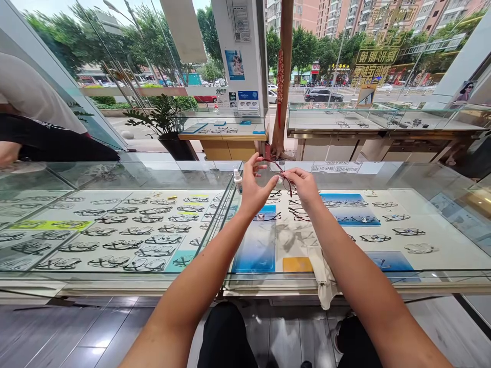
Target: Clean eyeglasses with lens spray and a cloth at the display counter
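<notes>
A pair of eyeglasses (288, 186) with a thin dark-red frame is held up over the glass display counter (245, 278). My right hand (305, 188) is closed on the frame near a lens, thumb and index finger pinched together. My left hand (255, 190) is on the other side, its fingertips at a red temple arm and its thumb reaching toward the lens. A small white spray bottle (238, 181) stands just left of my left hand. Nearer me, a pale cloth (324, 281) hangs over the counter's front edge beside a yellow-orange flat packet (297, 264).
Rows of eyeglasses (128, 245) lie inside the counter under glass, some on blue cards (255, 255). Beyond stand another display case (345, 122) and a potted plant (174, 133). A person (42, 107) in a light top is at the far left.
</notes>
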### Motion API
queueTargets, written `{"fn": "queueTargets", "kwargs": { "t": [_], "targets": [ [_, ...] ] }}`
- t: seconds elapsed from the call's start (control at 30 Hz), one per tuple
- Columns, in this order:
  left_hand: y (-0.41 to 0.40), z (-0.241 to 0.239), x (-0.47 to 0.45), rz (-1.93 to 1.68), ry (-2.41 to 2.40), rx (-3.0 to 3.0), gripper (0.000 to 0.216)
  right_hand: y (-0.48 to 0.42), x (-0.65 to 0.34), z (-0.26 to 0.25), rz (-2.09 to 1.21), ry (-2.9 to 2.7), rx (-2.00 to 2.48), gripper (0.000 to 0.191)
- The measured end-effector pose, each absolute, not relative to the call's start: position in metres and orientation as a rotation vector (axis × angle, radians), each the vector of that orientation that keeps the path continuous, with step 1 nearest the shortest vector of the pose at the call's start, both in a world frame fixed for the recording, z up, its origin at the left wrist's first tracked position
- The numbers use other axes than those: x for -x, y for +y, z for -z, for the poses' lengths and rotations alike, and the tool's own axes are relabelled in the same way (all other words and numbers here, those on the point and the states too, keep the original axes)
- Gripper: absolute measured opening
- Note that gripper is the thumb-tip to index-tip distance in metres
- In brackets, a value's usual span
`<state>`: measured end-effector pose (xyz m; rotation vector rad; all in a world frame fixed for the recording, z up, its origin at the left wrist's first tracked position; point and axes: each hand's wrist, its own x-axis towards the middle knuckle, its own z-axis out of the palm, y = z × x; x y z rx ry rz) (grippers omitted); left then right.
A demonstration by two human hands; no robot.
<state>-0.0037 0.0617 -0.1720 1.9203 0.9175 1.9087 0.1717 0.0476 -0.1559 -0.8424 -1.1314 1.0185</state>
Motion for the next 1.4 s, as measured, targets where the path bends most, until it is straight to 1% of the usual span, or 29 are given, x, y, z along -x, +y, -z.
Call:
{"fn": "queueTargets", "kwargs": {
  "t": [0.03, 0.07, 0.1, 0.13, 0.3, 0.43, 0.53, 0.73, 0.9, 1.03, 1.13, 1.27, 1.3, 1.4],
  "targets": [
    [0.058, 0.169, 0.004, -1.991, 0.999, -1.933, 0.068, 0.047, -0.172, 0.156, -0.989, -1.121, 0.840, 0.022],
    [0.054, 0.166, 0.004, -2.045, 1.062, -1.949, 0.054, 0.047, -0.172, 0.156, -0.960, -1.115, 0.838, 0.023],
    [0.050, 0.164, 0.004, -2.057, 1.095, -1.972, 0.040, 0.047, -0.172, 0.156, -0.932, -1.115, 0.836, 0.023],
    [0.047, 0.161, 0.003, -2.031, 1.098, -2.000, 0.032, 0.047, -0.172, 0.156, -0.906, -1.119, 0.836, 0.023],
    [0.038, 0.160, -0.006, -1.737, 1.021, -1.957, 0.042, 0.044, -0.168, 0.157, -0.757, -1.197, 0.857, 0.025],
    [0.041, 0.161, -0.008, -1.649, 0.989, -1.786, 0.046, 0.038, -0.164, 0.158, -0.588, -1.317, 0.896, 0.021],
    [0.043, 0.159, -0.006, -1.629, 0.968, -1.731, 0.047, 0.034, -0.163, 0.160, -0.530, -1.380, 0.906, 0.018],
    [0.045, 0.156, -0.003, -1.560, 0.976, -1.679, 0.050, 0.033, -0.162, 0.161, -0.503, -1.416, 0.890, 0.015],
    [0.047, 0.157, -0.002, -1.599, 0.996, -1.630, 0.051, 0.032, -0.162, 0.160, -0.504, -1.458, 0.899, 0.017],
    [0.048, 0.156, -0.001, -1.629, 1.016, -1.615, 0.047, 0.031, -0.161, 0.160, -0.559, -1.474, 0.898, 0.019],
    [0.050, 0.156, 0.001, -1.655, 1.080, -1.611, 0.038, 0.032, -0.161, 0.160, -0.589, -1.489, 0.892, 0.021],
    [0.054, 0.155, 0.006, -1.672, 1.132, -1.700, 0.028, 0.035, -0.164, 0.161, -0.591, -1.437, 0.899, 0.029],
    [0.055, 0.154, 0.008, -1.668, 1.129, -1.750, 0.027, 0.036, -0.166, 0.160, -0.581, -1.389, 0.912, 0.034],
    [0.056, 0.149, 0.015, -1.585, 1.134, -1.925, 0.023, 0.043, -0.175, 0.160, -0.539, -1.190, 0.962, 0.060]
  ]
}}
